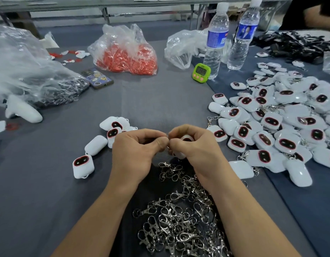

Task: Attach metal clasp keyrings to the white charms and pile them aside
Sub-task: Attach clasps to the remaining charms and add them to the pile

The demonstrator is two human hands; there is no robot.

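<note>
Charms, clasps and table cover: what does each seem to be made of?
Charms: likely hard glossy plastic, since the white shells show bright highlights and smooth rounded edges; resin is also possible.
Clasps: metal with a shiny silver finish, given the sharp glints on thin hook and ring shapes.
Cover: seemingly matte grey fabric, with soft creases and no shine.

Both forearms reach in from below, hands touching at the fingertips. Left hand pinches a keyring; right hand is curled round a white charm.
</note>
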